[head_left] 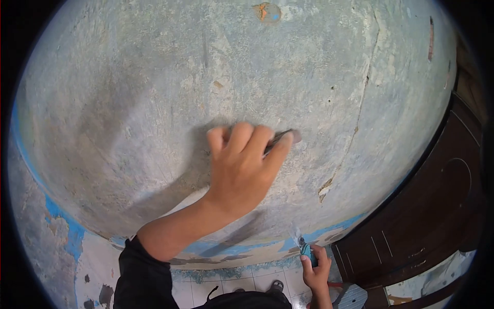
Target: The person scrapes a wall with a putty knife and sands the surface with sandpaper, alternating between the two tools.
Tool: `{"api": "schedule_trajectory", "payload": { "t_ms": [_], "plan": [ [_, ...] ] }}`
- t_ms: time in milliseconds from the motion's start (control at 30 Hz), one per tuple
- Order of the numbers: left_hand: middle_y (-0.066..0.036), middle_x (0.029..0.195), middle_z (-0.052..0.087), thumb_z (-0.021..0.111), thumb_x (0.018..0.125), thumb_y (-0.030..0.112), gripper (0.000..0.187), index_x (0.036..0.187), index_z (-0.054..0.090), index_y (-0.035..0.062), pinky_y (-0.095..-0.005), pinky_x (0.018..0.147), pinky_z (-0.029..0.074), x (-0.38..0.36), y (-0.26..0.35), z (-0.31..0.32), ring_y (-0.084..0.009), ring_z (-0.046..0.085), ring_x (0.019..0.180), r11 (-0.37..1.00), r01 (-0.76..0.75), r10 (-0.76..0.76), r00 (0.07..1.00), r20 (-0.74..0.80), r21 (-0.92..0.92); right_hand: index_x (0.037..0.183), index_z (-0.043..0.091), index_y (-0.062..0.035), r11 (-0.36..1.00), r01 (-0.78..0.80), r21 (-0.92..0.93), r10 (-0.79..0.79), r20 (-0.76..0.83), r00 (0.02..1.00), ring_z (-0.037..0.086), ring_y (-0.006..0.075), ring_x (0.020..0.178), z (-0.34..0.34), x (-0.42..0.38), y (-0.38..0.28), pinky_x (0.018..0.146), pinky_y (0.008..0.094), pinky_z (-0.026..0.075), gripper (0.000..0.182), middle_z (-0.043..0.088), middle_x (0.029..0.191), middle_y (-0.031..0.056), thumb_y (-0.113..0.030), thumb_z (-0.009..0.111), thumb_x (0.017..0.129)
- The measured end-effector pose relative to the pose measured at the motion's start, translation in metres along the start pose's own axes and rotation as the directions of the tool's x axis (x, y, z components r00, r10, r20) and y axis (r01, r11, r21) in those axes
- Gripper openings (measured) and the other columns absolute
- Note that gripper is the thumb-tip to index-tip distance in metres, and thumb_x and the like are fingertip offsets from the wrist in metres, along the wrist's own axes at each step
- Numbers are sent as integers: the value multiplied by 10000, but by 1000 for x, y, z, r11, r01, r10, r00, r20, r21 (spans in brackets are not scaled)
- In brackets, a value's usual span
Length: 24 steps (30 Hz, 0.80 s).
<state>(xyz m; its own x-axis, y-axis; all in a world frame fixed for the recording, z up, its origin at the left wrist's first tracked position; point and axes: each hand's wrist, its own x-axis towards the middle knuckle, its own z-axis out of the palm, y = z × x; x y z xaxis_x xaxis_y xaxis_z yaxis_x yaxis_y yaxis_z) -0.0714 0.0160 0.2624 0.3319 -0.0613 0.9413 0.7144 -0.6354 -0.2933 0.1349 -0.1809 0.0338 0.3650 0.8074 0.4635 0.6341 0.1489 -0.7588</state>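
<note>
My left hand [242,159] is pressed against a worn grey wall [154,103], its fingers bent and closed around a thin dark piece [278,140] that looks like folded sandpaper. Most of that piece is hidden under the fingers and thumb. Lower down at the right, my right hand [317,270] grips the teal handle of a putty knife [307,251]. The knife's blade points up toward the wall and is partly smeared by motion. A crack with a chipped hole [325,189] runs down the wall, to the right of my left hand.
A dark brown wooden cabinet or door [411,206] stands along the right. Blue paint strips [231,249] edge the wall's base. Below are white floor tiles [239,286], my feet and a grey step-like object [351,297]. An orange-and-blue patch [267,12] marks the upper wall.
</note>
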Motion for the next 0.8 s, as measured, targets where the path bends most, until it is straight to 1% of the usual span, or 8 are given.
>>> {"api": "schedule_trajectory", "payload": {
  "t_ms": [100,200,300,500,600,633,733,800],
  "plan": [
    [59,862,547,735,813,77,276,1036,815,218,-387,791,300,6,-4,-4,-160,491,821,1000,-3,3,1000,-4,-27,1158,649,8,992,124,-25,-125,-45,991,755,310,756,6,0,-2,685,369,568,352,744,882,204,-146,807,884],
    [52,874,562,731,823,79,271,1054,810,196,-386,787,308,20,0,5,-161,500,830,998,0,-1,1000,-16,-68,1155,653,13,999,-52,5,52,25,998,767,332,792,10,-2,-8,717,381,580,360,746,893,207,-157,811,881],
    [46,879,566,733,830,78,258,1059,806,172,-397,781,311,24,2,11,-167,503,835,996,-20,17,999,-28,-81,1146,657,14,1000,-25,-1,25,11,1000,772,347,811,15,-1,-9,732,384,584,361,748,903,211,-164,816,875],
    [45,866,569,754,814,74,261,1045,813,181,-384,776,300,-2,-14,-12,-169,497,827,999,-20,20,1000,18,-44,1139,663,2,1000,-16,4,16,-22,1000,765,349,785,18,7,-10,718,384,579,351,747,911,217,-157,818,867],
    [47,868,573,773,805,61,272,1041,821,187,-387,782,304,6,-12,-8,-169,499,839,998,-20,20,1000,14,-58,1138,665,-2,1000,-7,20,8,-45,999,758,348,767,22,10,-1,712,383,576,348,742,892,212,-161,817,868],
    [48,866,573,775,806,63,270,1042,822,187,-388,784,305,10,-10,-4,-170,500,843,997,-15,15,1000,0,-70,1131,667,0,999,-32,-12,32,-39,999,749,332,743,21,12,-3,699,375,570,336,737,875,207,-161,812,875],
    [51,878,587,801,807,80,258,1040,826,190,-392,796,312,15,-6,4,-174,503,863,996,9,-10,1000,-11,-91,1112,663,3,998,-38,48,43,-116,992,689,244,707,25,21,-10,676,351,523,304,709,814,152,-149,775,874],
    [52,894,595,818,802,87,271,1049,829,195,-387,803,314,12,-6,9,-178,502,868,993,29,-35,998,-49,-116,1123,663,14,998,34,51,-26,-138,990,671,212,719,28,30,-10,693,340,513,305,705,825,138,-148,763,885]
  ]
}}
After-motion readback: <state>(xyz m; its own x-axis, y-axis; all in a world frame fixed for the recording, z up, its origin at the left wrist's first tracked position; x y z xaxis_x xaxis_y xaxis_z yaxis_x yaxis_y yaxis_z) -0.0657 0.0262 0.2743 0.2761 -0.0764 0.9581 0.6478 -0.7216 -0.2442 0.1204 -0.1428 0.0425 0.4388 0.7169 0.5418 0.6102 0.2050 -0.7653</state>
